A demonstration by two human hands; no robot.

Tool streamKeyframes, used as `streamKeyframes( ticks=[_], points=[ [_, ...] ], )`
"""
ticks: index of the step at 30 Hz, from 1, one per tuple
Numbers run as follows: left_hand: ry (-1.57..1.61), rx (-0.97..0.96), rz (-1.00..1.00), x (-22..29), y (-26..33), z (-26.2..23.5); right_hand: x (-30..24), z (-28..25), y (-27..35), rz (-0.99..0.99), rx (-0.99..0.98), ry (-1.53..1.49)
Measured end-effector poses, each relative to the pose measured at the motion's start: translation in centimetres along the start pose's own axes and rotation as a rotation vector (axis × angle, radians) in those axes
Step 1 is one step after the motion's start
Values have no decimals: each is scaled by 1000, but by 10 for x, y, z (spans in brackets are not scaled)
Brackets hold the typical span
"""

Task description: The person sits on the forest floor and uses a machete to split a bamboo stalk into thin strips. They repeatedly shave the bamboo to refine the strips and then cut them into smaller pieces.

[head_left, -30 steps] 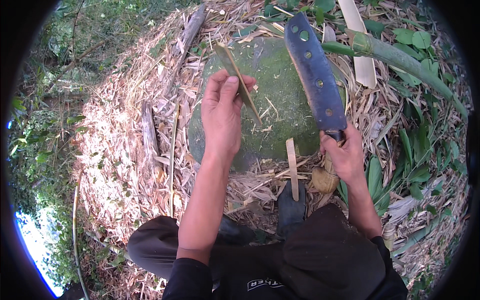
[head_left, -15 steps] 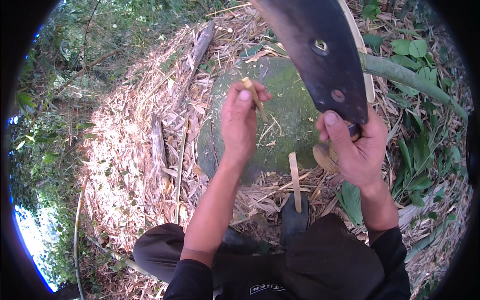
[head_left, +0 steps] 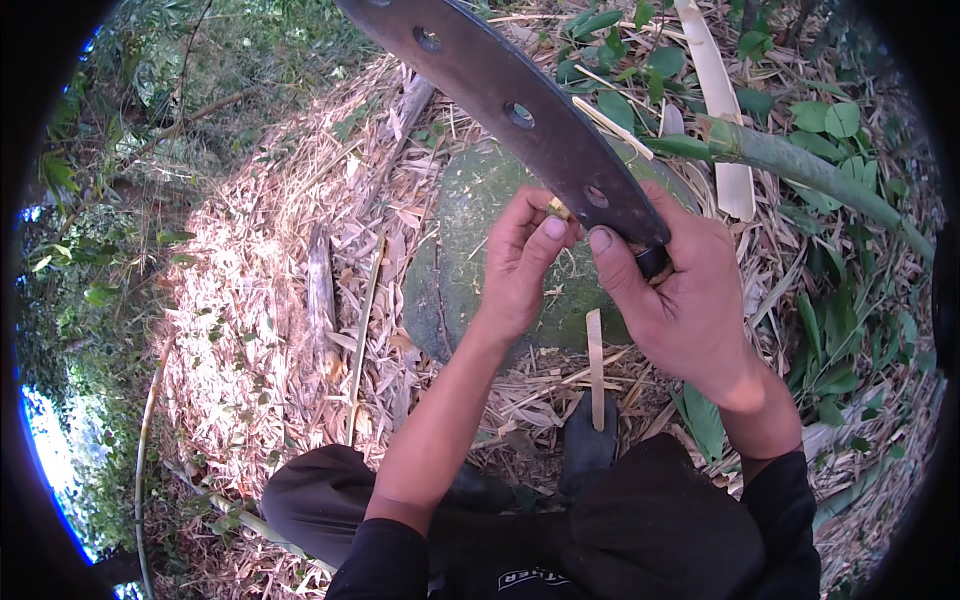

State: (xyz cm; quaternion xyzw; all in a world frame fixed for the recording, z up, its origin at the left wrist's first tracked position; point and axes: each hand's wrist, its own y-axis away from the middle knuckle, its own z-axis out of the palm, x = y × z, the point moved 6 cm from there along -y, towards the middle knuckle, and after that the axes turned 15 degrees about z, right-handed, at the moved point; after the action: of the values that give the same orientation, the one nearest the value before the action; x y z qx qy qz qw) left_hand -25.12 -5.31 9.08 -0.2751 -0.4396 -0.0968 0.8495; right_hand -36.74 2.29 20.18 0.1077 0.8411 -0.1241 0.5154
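In my right hand (head_left: 690, 280) is a machete (head_left: 515, 110), gripped close to its dark collar. Its broad dark blade has several round holes and slants up and left past the upper edge of the view. My left hand (head_left: 525, 255) is closed on a short piece of bamboo (head_left: 558, 208), pinched between thumb and fingers beside the lower part of the blade. Most of that piece is hidden by my fingers and the blade. Both hands are above a mossy green boulder (head_left: 460, 210) with pale shavings on it.
A pale split bamboo strip (head_left: 596, 370) leans from the boulder onto my dark shoe (head_left: 588, 450). Another wide strip (head_left: 722, 120) lies at the upper right, by a green bamboo pole (head_left: 820, 165). Dry leaves (head_left: 260, 300) cover the ground, with a grey log (head_left: 320, 280) at left.
The machete has swung leftward across the boulder, and my right hand has shifted slightly left. My left hand has moved right and down with the bamboo piece, up to the blade.
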Motion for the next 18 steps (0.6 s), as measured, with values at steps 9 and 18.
streamKeyframes(
  ticks=[9, 18],
  points=[
    [25, 26, -2, -1, 3, 2, -2, 2, 2, 62, 2, -3],
    [53, 22, -7, -1, 3, 2, 1, 4, 2, 63, 14, 9]
  ],
)
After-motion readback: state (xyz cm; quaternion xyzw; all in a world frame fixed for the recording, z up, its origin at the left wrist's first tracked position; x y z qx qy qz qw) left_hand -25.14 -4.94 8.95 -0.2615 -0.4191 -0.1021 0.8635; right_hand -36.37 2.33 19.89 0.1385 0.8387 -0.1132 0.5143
